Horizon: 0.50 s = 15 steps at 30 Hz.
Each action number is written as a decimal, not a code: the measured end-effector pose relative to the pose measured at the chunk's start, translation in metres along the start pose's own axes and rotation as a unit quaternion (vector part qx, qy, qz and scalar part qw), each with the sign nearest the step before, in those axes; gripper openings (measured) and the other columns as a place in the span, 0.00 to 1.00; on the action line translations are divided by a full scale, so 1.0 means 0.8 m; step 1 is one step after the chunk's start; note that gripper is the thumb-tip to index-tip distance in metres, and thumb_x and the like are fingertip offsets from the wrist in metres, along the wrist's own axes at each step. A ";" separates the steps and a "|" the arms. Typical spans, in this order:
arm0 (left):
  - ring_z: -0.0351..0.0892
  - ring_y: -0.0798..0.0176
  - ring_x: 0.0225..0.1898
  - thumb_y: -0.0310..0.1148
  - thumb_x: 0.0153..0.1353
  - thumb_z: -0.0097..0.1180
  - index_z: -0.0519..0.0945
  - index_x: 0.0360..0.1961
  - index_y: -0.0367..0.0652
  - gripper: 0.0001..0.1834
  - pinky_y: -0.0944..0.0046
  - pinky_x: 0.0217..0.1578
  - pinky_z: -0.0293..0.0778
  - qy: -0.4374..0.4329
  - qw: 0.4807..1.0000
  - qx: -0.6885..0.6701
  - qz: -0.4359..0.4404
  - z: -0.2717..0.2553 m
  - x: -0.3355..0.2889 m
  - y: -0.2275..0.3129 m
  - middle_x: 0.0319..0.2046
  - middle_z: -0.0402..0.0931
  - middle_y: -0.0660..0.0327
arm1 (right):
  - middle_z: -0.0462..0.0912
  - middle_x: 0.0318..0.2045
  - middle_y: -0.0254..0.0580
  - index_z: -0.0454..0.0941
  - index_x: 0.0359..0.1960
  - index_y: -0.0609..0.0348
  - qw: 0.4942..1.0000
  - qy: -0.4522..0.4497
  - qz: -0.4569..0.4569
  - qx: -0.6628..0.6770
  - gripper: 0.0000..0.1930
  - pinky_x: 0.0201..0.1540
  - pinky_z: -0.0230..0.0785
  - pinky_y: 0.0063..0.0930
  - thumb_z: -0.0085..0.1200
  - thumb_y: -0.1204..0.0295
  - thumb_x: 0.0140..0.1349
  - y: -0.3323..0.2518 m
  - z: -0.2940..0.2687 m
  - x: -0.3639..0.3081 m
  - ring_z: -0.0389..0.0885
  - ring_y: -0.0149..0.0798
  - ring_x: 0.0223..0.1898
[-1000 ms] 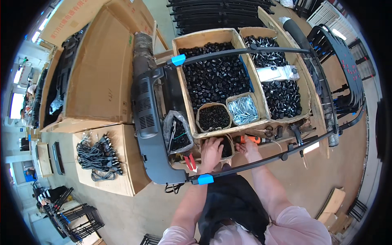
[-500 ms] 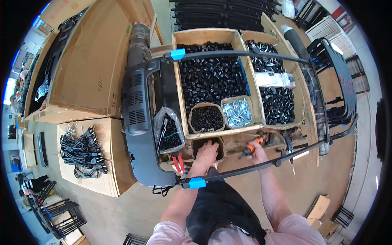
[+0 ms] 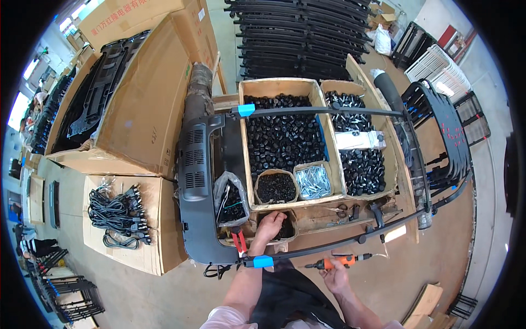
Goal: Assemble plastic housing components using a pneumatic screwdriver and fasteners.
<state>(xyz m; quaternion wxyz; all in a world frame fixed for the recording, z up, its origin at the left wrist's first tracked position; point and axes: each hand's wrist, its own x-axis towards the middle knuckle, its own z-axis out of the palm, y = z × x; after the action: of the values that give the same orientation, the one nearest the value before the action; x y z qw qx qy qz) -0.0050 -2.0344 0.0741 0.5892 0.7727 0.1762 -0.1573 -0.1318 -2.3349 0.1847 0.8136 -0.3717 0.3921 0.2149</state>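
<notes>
My left hand [image 3: 270, 226] is at a small open bin [image 3: 293, 230] in front of the large parts tray. Its fingers are curled and pressed together; whatever they pinch is too small to make out. In my right hand [image 3: 336, 276] is an orange and black electric screwdriver [image 3: 349, 260], its bit pointing left and a thin cord at its other end. A black frame with a dark panel [image 3: 207, 236] lies across the bench; its near bar [image 3: 329, 247] runs between my two hands. Blue tape [image 3: 263, 261] wraps the bar near my left wrist.
The wooden tray [image 3: 290, 205] holds black caps, silver screws [image 3: 312, 182] and small dark screws [image 3: 276, 187]. Red-handled pliers [image 3: 239, 239] hang beside a plastic bag [image 3: 230, 200]. Coiled black cables [image 3: 118, 214] lie on a carton at left. Black frames [image 3: 298, 38] are stacked behind.
My right hand has brought the screwdriver back toward me, below the near bar. My left hand's fingers, reaching into the bin before, are now curled at its edge. The view has shifted too.
</notes>
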 end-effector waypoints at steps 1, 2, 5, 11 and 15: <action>0.76 0.69 0.27 0.44 0.77 0.50 0.87 0.49 0.41 0.19 0.63 0.32 0.74 0.002 1.000 -0.002 0.005 -0.003 -0.003 0.006 0.25 0.78 0.65 | 0.86 0.48 0.38 0.80 0.50 0.50 0.999 0.010 -0.034 -0.026 0.11 0.42 0.80 0.41 0.60 0.67 0.67 0.001 0.003 -0.014 0.87 0.41 0.44; 0.81 0.65 0.31 0.45 0.76 0.49 0.87 0.51 0.44 0.20 0.61 0.37 0.77 -0.028 0.999 -0.001 -0.031 -0.007 -0.007 0.012 0.28 0.81 0.61 | 0.86 0.49 0.42 0.77 0.55 0.51 0.998 0.022 -0.044 -0.043 0.15 0.41 0.80 0.43 0.60 0.69 0.67 0.000 0.008 -0.025 0.87 0.43 0.45; 0.80 0.66 0.27 0.45 0.75 0.48 0.87 0.47 0.43 0.20 0.62 0.33 0.77 -0.050 0.997 -0.027 -0.049 -0.013 -0.013 0.026 0.25 0.82 0.61 | 0.85 0.49 0.48 0.71 0.62 0.53 0.991 0.014 -0.094 -0.091 0.22 0.40 0.82 0.46 0.59 0.72 0.67 -0.007 0.023 -0.053 0.87 0.45 0.46; 0.66 0.69 0.17 0.45 0.75 0.43 0.79 0.33 0.45 0.20 0.68 0.18 0.61 -0.102 0.921 -0.355 -0.121 -0.016 -0.014 0.019 0.20 0.73 0.64 | 0.82 0.52 0.55 0.65 0.67 0.58 0.977 -0.017 -0.163 -0.135 0.31 0.39 0.88 0.46 0.60 0.78 0.62 -0.031 0.044 -0.090 0.87 0.50 0.46; 0.71 0.65 0.23 0.44 0.75 0.43 0.74 0.31 0.46 0.18 0.68 0.17 0.59 -0.171 0.793 -0.568 -0.139 -0.022 -0.011 0.000 0.28 0.77 0.58 | 0.82 0.53 0.56 0.66 0.67 0.63 0.963 -0.055 -0.199 -0.172 0.31 0.39 0.90 0.46 0.63 0.80 0.61 -0.058 0.072 -0.127 0.87 0.50 0.48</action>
<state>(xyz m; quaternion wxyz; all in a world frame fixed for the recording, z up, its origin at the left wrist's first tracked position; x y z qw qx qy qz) -0.0122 -2.0180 0.0823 0.9144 0.2267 0.2353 -0.2389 -0.1354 -2.3259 0.3101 0.7842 -0.5640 0.2224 0.1326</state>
